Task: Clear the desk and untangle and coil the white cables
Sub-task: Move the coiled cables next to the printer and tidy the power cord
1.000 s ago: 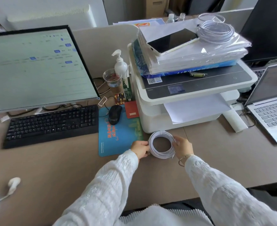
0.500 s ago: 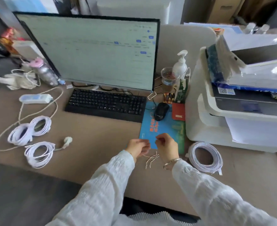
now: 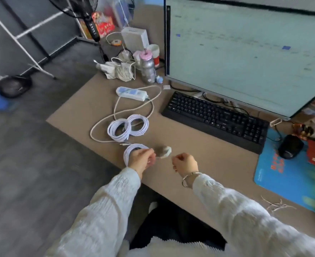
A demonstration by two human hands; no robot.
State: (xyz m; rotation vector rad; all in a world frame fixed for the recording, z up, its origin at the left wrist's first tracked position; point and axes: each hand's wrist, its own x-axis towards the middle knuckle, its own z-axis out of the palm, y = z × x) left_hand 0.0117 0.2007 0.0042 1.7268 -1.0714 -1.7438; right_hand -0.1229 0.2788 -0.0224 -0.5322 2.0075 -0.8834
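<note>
Currently, worktop (image 3: 199,164): a double white coil (image 3: 128,127) is laid mid-left; a smaller coil (image 3: 129,152) is touched by the left hand (image 3: 142,159), fingers pinching something thin. Right hand (image 3: 185,163) curled; contents indiscernible. Coil loops should be kept together.

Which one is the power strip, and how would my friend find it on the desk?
Start at the big monitor and the black keyboard below it, then look left. The power strip lies flat on the tan desk, in front of the glittery bottle. Unlike the round white cable coils nearer the person, it is a long white bar with pale blue patches.
</note>
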